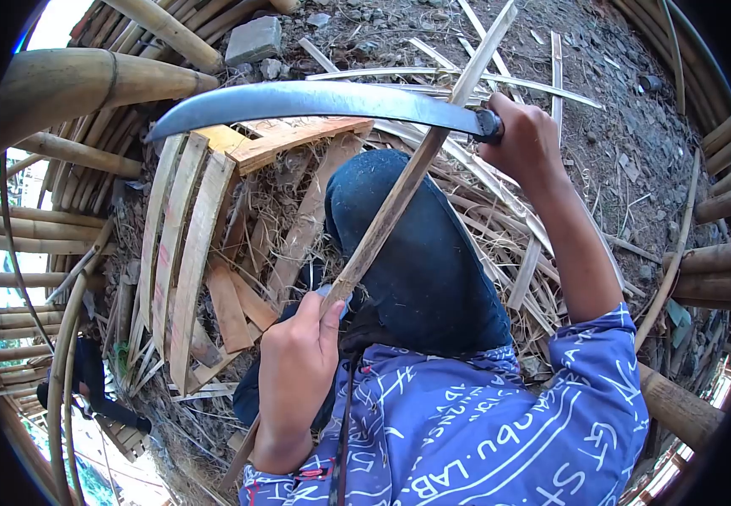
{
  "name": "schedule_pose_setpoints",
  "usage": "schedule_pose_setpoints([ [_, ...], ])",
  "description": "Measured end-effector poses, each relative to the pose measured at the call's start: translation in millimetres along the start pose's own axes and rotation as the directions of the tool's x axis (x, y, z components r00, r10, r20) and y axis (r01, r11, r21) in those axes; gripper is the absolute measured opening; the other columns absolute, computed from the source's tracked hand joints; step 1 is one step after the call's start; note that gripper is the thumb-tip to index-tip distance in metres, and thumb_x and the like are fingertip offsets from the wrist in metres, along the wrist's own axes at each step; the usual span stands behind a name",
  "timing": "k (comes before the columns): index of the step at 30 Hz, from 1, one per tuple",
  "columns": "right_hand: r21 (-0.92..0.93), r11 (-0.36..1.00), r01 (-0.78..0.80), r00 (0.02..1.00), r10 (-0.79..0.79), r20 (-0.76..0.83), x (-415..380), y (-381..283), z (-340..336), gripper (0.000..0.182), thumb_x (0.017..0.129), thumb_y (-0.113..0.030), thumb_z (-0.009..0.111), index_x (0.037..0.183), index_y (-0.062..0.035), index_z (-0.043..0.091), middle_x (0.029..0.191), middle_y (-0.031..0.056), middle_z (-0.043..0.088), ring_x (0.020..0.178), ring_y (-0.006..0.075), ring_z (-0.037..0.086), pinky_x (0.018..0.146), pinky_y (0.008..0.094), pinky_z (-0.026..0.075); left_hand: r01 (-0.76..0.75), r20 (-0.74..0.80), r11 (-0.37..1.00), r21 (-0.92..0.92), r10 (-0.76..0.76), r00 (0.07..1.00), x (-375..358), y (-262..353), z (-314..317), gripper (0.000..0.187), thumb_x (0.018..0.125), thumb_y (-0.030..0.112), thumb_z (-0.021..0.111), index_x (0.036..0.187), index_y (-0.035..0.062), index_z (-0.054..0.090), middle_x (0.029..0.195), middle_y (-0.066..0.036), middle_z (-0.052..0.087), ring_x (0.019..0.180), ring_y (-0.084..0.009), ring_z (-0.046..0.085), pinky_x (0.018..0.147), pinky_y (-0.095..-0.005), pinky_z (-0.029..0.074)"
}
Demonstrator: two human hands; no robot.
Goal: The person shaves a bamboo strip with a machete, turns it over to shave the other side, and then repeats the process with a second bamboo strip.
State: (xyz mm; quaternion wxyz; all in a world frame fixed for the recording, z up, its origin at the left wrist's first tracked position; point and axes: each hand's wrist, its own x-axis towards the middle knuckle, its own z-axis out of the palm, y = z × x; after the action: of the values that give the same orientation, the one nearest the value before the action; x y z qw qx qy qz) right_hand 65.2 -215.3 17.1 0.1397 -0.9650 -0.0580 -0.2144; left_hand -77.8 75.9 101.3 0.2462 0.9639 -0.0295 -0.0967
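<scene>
My left hand (298, 350) is closed around the lower part of a long bamboo strip (391, 212), which slants up and to the right across my knee. In my right hand (524, 139) is the dark handle of a machete (298, 99). Its broad curved blade points left and lies across the upper part of the strip, near the handle end. Whether the edge has cut into the bamboo cannot be made out. The strip's upper end reaches past the blade toward the top of the view.
A wooden crate (188, 261) of slats stands left of my knee. Split bamboo strips (557, 84) and shavings litter the dirt ground. A grey block (253, 40) lies at the upper left. Thick bamboo poles (70, 80) line the left side; more poles (711, 274) are at right.
</scene>
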Motion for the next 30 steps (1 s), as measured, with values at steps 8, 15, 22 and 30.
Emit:
schedule_pose_setpoints([
  [8,-0.104,0.885,-0.455,0.891,0.45,-0.066,18.0,124.5,6.9,0.025,0.074,-0.021,0.062,0.085,0.0015,0.063,0.07,0.0183,0.065,0.068,0.0293,0.068,0.065,0.0412,0.052,0.115,0.023,0.985,-0.128,-0.113,0.993,-30.9,-32.6,-14.5,0.027,0.095,0.019,0.055,0.079,-0.0013,0.052,0.055,-0.022,0.048,0.054,-0.0416,0.054,0.047,-0.0447,0.037],
  [15,0.455,0.569,-0.684,0.676,0.729,0.105,-50.8,108.3,18.8,0.017,0.074,-0.016,0.063,0.067,-0.0024,0.055,0.055,0.0056,0.056,0.053,0.0151,0.057,0.051,0.0314,0.044,0.176,0.01,0.957,-0.231,-0.178,0.984,-22.1,-50.7,-7.0,0.027,0.096,0.021,0.054,0.084,-0.0036,0.056,0.054,-0.019,0.048,0.049,-0.0376,0.054,0.047,-0.0408,0.038],
  [22,0.69,0.548,-0.473,0.833,0.533,0.148,-61.0,18.8,4.2,0.013,0.075,-0.002,0.061,0.068,-0.005,0.051,0.055,-0.0049,0.042,0.049,0.0048,0.038,0.045,0.0259,0.028,0.365,0.354,0.743,-0.561,-0.184,0.917,4.8,-48.0,-4.4,0.03,0.099,0.024,0.05,0.083,-0.0004,0.057,0.054,0.001,0.049,0.045,-0.0054,0.044,0.042,-0.0222,0.033],
  [30,0.443,0.889,-0.115,0.993,0.12,0.017,-56.8,-48.1,-23.1,0.013,0.069,-0.006,0.066,0.079,-0.0031,0.057,0.062,0.0157,0.058,0.058,0.0324,0.062,0.056,0.0406,0.048,0.199,0.294,0.837,-0.51,-0.047,0.955,48.7,2.1,21.2,0.034,0.099,0.028,0.051,0.079,0.0014,0.058,0.053,0.003,0.048,0.044,-0.003,0.042,0.041,-0.0202,0.032],
])
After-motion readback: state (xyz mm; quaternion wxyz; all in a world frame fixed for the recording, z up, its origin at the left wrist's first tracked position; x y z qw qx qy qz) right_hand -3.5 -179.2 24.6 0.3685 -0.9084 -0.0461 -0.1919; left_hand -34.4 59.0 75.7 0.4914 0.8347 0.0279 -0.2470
